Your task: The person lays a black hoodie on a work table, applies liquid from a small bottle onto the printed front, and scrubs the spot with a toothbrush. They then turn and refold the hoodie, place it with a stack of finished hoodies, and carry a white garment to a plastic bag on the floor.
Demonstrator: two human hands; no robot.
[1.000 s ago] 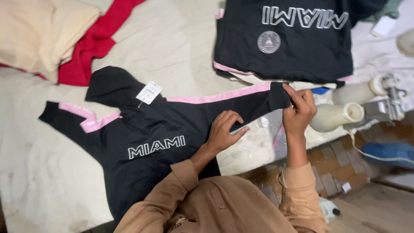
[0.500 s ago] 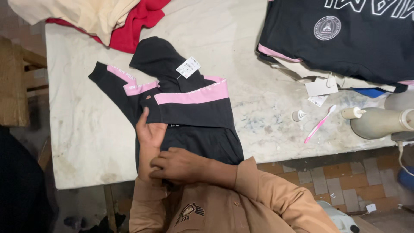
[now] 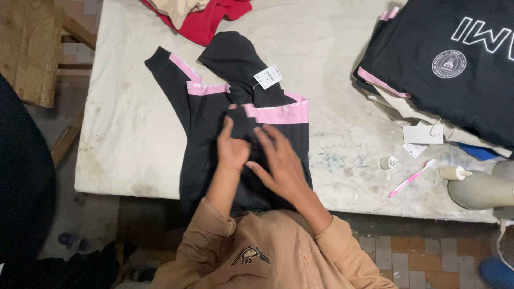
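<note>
- The table (image 3: 134, 107), pale and stained, carries everything; I place the rest by the black hoodie (image 3: 209, 123) lying near its front edge, straight ahead of my chest.
- The black hoodie runs lengthways away from me: hem at the near edge of the table, hood at the far end. One sleeve reaches out to the far left, and the other is folded across the chest, its pink band lying crosswise.
- A stack of folded black garments (image 3: 444, 69) sits well to the right of the hoodie, at the far right corner of the table.
- A heap of red and cream cloth (image 3: 198, 16) lies beyond the hood, at the far edge.
- My right hand (image 3: 281, 166) rests flat on the hoodie's body just below the pink band, fingers spread and pointing up-left towards the folded cuff. It grips nothing.
- My left hand (image 3: 233, 150) lies beside it, touching the same dark end of the folded sleeve, fingers close together and pressed on the cloth. I cannot tell whether they pinch a fold or only hold it down.
- Both hands sit on the hoodie's middle line; the left is nearer the outstretched sleeve.
- A white hang tag (image 3: 267, 76) lies on the hoodie by the hood, beyond both hands.
- A pink toothbrush (image 3: 411, 178) and a small white bottle (image 3: 389, 162) lie to the hoodie's right.
</note>
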